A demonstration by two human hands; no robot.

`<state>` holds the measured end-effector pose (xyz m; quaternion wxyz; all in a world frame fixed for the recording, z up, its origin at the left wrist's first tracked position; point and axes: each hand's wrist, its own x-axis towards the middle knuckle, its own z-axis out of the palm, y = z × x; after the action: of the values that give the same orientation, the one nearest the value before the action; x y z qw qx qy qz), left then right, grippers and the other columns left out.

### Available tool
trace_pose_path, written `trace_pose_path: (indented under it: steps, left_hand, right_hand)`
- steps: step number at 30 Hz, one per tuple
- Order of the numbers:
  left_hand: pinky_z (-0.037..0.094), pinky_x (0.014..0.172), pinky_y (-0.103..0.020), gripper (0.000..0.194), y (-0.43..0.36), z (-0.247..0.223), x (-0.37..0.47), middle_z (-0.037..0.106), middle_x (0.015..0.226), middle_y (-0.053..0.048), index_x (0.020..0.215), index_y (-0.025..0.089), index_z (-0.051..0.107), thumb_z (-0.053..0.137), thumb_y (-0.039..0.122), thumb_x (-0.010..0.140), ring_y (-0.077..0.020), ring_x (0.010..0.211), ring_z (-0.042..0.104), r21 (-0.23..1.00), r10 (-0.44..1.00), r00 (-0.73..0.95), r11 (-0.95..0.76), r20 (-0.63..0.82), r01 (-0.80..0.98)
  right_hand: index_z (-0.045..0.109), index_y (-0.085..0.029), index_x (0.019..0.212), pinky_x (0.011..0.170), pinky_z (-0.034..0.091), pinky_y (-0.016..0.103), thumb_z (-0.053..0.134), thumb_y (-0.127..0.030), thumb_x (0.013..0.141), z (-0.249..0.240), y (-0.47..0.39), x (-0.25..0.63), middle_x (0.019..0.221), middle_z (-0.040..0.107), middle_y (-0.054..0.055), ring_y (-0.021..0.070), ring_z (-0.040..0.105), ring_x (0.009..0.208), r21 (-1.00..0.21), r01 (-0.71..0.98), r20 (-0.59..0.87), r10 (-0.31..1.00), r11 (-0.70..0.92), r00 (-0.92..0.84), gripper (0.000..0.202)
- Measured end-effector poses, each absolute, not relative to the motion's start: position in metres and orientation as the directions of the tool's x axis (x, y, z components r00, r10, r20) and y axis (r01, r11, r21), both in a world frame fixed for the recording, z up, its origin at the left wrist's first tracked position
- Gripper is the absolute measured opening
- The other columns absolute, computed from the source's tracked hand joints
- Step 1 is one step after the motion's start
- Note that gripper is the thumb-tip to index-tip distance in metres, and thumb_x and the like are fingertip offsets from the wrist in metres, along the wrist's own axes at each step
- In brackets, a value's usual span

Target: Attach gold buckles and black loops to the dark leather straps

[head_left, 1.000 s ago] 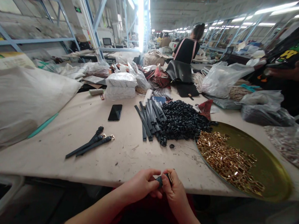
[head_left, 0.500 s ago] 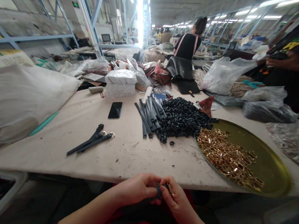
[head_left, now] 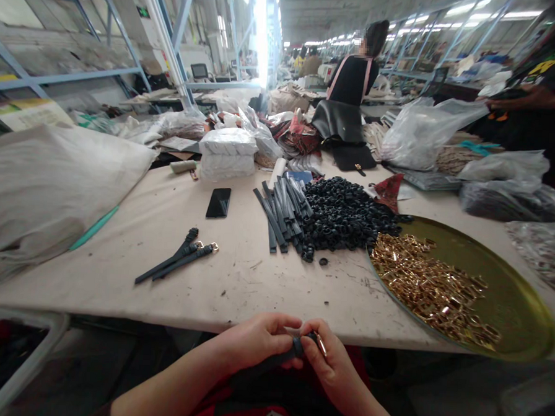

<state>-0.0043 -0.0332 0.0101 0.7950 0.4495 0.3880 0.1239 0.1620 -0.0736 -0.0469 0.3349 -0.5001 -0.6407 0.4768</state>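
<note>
Just in front of the table edge, my left hand point(head_left: 264, 339) and my right hand point(head_left: 322, 353) meet around a dark strap point(head_left: 272, 363). The left fingers are closed on the strap near a dark loop point(head_left: 297, 345). My right hand pinches the strap's end, where a gold buckle point(head_left: 321, 345) shows between thumb and fingers. Further left on the table lie several dark straps with gold buckles point(head_left: 177, 258). Ahead are a bundle of flat dark straps point(head_left: 284, 211) and a heap of small black loops point(head_left: 346, 215). Gold buckles point(head_left: 431, 284) are piled at the right.
A round brass-coloured tray point(head_left: 523, 308) holds the gold buckles at the table's right edge. A phone point(head_left: 219, 203) lies left of the straps. Plastic-wrapped packs point(head_left: 228, 156) and a black leather piece point(head_left: 340, 121) stand further back. A person point(head_left: 548, 104) stands at the far right.
The view has shifted slightly. Both hands stay together at the strap; the right hand has turned a little, so the loop and gold buckle show more plainly.
</note>
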Motion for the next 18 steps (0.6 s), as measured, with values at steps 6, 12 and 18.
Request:
trace_pose_path:
  steps: [6,12,18]
  left_hand:
    - [0.044,0.062,-0.021,0.028,-0.036,-0.005,-0.003,0.062,0.075,-0.003,0.097,0.014,0.059,0.05,0.026,0.074,-0.0098,0.062,0.057,0.826,0.559,0.639,0.515,-0.528,0.232]
    - [0.035,0.044,-0.018,0.028,-0.034,-0.001,-0.003,0.056,0.059,0.0,0.069,0.013,0.054,0.04,0.035,0.078,-0.0074,0.045,0.048,0.805,0.558,0.59,0.301,-0.583,0.511]
    - [0.037,0.048,-0.018,0.029,-0.033,0.003,0.004,0.052,0.055,0.001,0.06,0.015,0.051,0.033,0.028,0.079,-0.0078,0.046,0.047,0.808,0.591,0.592,0.189,-0.548,0.558]
  right_hand:
    - [0.046,-0.021,0.082,0.059,0.041,0.024,0.036,-0.035,0.086,-0.05,-0.08,0.161,0.068,0.053,-0.001,0.0134,0.051,0.064,-0.956,0.289,-0.035,0.957,0.051,-0.287,0.017]
    - [0.048,-0.02,0.086,0.057,0.041,0.024,0.035,-0.038,0.087,-0.062,-0.079,0.153,0.067,0.053,-0.001,0.0138,0.051,0.062,-0.955,0.298,-0.028,0.995,0.001,-0.092,0.022]
    - [0.051,-0.019,0.091,0.06,0.045,0.024,0.036,-0.04,0.086,-0.07,-0.081,0.148,0.072,0.059,0.002,0.0155,0.056,0.067,-0.965,0.262,-0.011,0.999,0.0,-0.039,0.026]
